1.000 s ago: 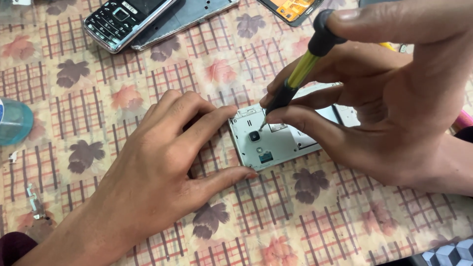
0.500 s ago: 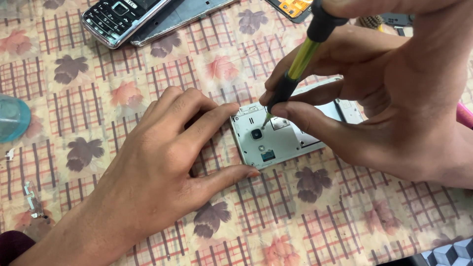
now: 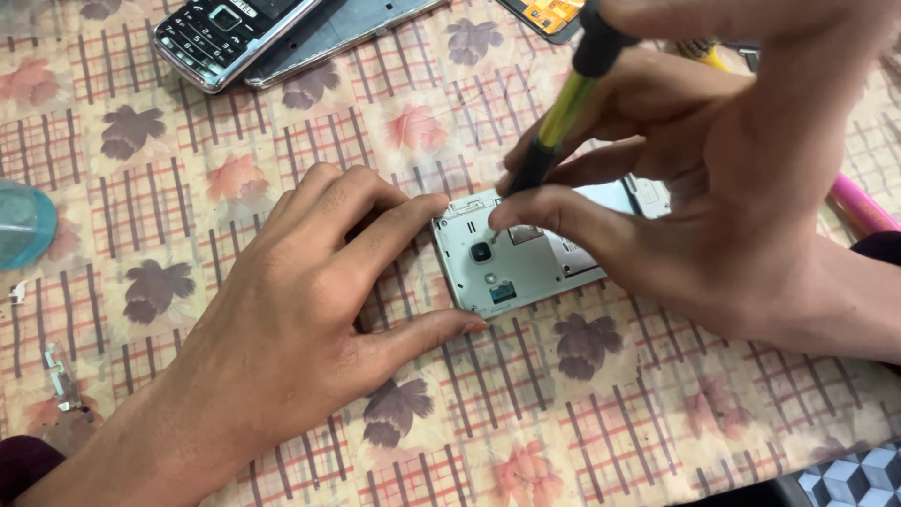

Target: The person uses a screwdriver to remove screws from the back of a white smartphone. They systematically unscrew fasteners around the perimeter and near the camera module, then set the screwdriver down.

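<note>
An opened white phone body (image 3: 522,264) lies face down on the patterned tablecloth, its camera lens and inner frame showing. My left hand (image 3: 300,310) presses flat on the cloth, with forefinger and thumb bracing the phone's left end. My right hand (image 3: 723,188) grips a yellow and black screwdriver (image 3: 563,103), held nearly upright. Its tip meets the phone's upper left part, beside my right thumb, which rests on the phone. The phone's right half is hidden under my right hand.
A black keypad phone (image 3: 225,38) and a grey metal phone cover (image 3: 328,33) lie at the top left. An orange-screened part (image 3: 549,14) sits at the top edge. A blue round lid (image 3: 23,225) is at the left, small metal pieces (image 3: 61,380) below it, and a pink tool (image 3: 859,202) at the right.
The view has shifted a little. My right hand and screwdriver stay on the phone's upper left part, the handle turned slightly. My left hand keeps its brace.
</note>
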The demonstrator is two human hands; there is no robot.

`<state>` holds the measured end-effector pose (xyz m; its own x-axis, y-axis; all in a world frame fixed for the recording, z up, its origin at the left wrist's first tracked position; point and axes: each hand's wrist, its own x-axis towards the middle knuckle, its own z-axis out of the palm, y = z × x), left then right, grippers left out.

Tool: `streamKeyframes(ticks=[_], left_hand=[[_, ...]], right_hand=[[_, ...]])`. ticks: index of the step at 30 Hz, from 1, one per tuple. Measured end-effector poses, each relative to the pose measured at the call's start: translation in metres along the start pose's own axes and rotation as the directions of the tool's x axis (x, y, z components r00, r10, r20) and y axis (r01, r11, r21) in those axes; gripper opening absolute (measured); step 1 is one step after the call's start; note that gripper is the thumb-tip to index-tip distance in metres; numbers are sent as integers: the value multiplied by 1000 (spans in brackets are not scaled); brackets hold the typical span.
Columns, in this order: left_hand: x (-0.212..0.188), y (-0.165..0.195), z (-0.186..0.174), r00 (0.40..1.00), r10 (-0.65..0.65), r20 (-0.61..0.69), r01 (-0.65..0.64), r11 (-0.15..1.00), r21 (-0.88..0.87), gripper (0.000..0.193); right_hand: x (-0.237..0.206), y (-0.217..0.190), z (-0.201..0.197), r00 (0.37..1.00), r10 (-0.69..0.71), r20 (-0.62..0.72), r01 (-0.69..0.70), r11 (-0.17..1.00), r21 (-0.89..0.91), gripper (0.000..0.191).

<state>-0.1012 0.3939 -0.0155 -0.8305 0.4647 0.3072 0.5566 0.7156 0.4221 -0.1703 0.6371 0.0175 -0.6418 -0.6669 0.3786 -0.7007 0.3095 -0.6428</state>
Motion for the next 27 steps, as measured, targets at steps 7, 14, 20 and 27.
streamKeyframes(ticks=[7, 14, 20, 27], left_hand=[[-2, 4, -3, 1000, -8, 17, 8, 1000, 7, 80], [-3, 2, -2, 1000, 9, 6, -9, 1000, 20, 80], [-2, -2, -4, 999, 40, -11, -40, 998, -43, 67], [-1, -8, -7, 1000, -15, 24, 19, 990, -139, 45]], right_hand=[[-1, -6, -7, 977, -163, 136, 140, 976, 166, 60], [7, -11, -4, 959, -249, 133, 243, 968, 63, 66], [-3, 16, -4, 987, -150, 63, 149, 989, 20, 66], [4, -5, -3, 974, -190, 125, 184, 981, 60, 54]])
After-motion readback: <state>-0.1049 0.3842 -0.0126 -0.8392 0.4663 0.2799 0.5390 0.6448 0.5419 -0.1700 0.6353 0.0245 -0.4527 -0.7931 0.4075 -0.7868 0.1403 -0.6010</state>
